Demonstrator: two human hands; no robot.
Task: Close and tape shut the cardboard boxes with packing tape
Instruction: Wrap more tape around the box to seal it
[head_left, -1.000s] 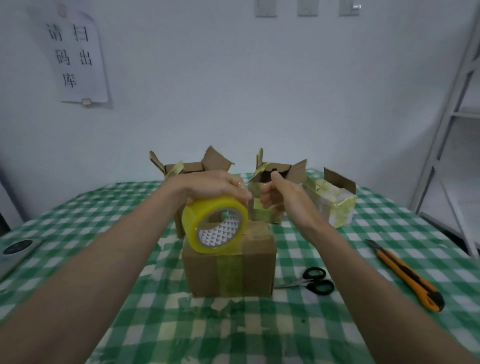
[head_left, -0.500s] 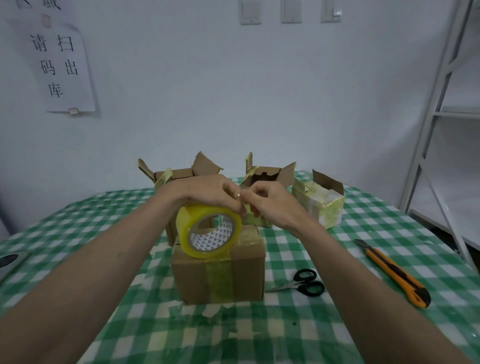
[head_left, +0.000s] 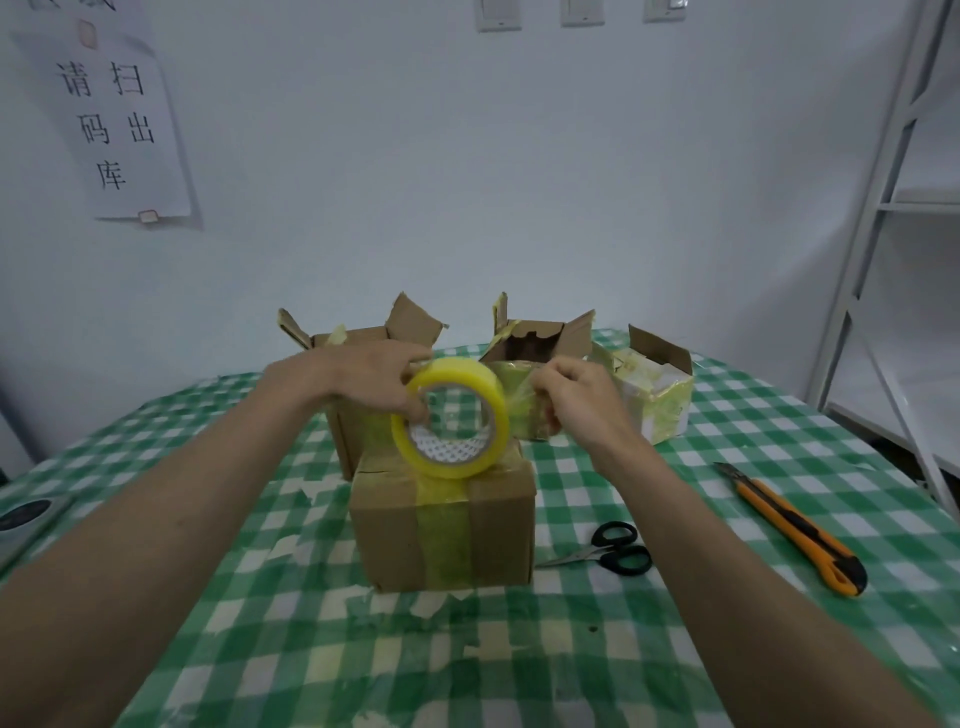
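A person's two bare forearms reach forward over a table (head_left: 779, 447) covered in a green-and-white checked cloth. The left hand (head_left: 363, 379) grips a roll of yellowish packing tape (head_left: 451, 418), fingers curled over the outer rim with a fingertip hooked into the core, holding it upright just above a closed cardboard box (head_left: 444, 519). The right hand (head_left: 571, 397) pinches the free end of the tape between thumb and fingers, and a short clear strip (head_left: 519, 402) stretches between roll and hand.

The closed box sits at the middle of the table, a band of tape already running over its top and down its front face. Behind it stand two boxes with flaps raised: an open box on the left (head_left: 363, 332), partly hidden by the left hand, and an open box behind the roll (head_left: 535, 338). A fourth box (head_left: 654, 400), wrapped in yellowed tape with one flap up, sits to the right. Scissors (head_left: 613, 548) lie just right of the closed box; an orange utility knife (head_left: 795, 525) lies further right.

The step in hand looks like drawing out a fresh length of tape. To do it well, the pinch should likely stay flat across the full width so the strip does not fold onto itself, while the left hand lets the roll turn freely and the pull stays straight and steady. Scissors are close by for the cut
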